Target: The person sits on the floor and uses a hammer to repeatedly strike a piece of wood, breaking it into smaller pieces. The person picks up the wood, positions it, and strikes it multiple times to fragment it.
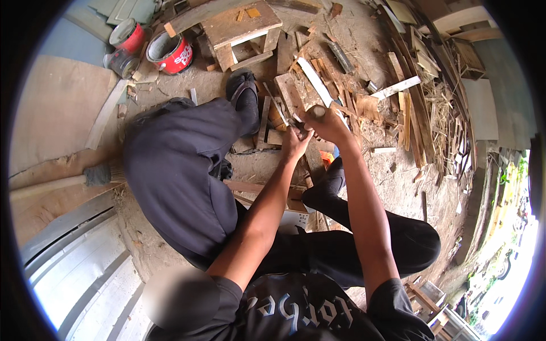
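Observation:
My right hand is closed round a stubby piece with a round, pale wooden end; the rest of that piece is hidden by my fingers. Right beside it, to the left and slightly nearer, my left hand is closed with its fingers pinched together. What lies in that pinch is too small to make out. Both hands are just at the near end of a flat brown board. A long white strip runs beyond them. Below my right wrist lies an orange object, partly hidden.
A low wooden stool stands at the far left of my hands, near red paint cans. Scrap wood litters the dirt floor to the right. Dark-trousered legs surround the work area. A broom lies at the left.

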Action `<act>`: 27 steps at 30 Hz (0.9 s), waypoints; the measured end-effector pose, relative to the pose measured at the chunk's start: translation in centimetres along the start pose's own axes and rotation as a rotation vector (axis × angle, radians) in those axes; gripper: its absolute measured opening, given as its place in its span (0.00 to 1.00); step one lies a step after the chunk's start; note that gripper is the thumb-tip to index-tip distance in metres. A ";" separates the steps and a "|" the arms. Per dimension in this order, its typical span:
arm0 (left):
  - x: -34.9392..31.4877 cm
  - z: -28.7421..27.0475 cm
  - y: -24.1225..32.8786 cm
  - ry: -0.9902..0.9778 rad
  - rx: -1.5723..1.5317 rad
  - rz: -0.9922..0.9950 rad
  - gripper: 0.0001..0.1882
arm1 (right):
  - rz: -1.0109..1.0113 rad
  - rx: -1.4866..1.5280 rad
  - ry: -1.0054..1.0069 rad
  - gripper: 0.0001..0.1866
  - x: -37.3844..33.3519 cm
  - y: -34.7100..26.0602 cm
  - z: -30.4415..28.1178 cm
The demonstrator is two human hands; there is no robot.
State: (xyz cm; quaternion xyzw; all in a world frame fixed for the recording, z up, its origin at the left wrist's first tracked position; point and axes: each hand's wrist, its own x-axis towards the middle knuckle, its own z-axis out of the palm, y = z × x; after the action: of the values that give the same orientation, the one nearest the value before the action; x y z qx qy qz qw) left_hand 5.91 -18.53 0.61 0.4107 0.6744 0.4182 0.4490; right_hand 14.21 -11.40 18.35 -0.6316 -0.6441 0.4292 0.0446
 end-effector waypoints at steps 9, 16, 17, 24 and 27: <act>0.5 -2.1 3.0 0.064 0.077 0.013 0.30 | -0.130 0.245 0.281 0.29 8.4 0.2 1.2; 1.7 -3.3 3.7 0.034 0.235 0.008 0.33 | -0.080 0.077 0.365 0.30 12.3 -2.7 3.4; 1.8 -3.4 3.6 0.013 0.199 -0.036 0.35 | -0.091 0.062 0.372 0.30 12.6 -2.7 3.7; 3.3 -6.0 0.4 0.015 -0.003 -0.106 0.29 | -0.023 0.149 0.362 0.26 11.6 -3.0 2.8; 3.8 -7.5 -2.4 0.466 0.305 0.159 0.24 | -0.030 0.145 0.375 0.24 9.8 -4.9 1.9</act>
State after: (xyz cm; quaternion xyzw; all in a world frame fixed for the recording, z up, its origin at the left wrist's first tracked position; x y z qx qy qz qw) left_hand -2.65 -17.25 -0.76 0.4179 0.7801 0.4291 0.1806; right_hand 7.38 -3.17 15.38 -0.6857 -0.6015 0.3487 0.2155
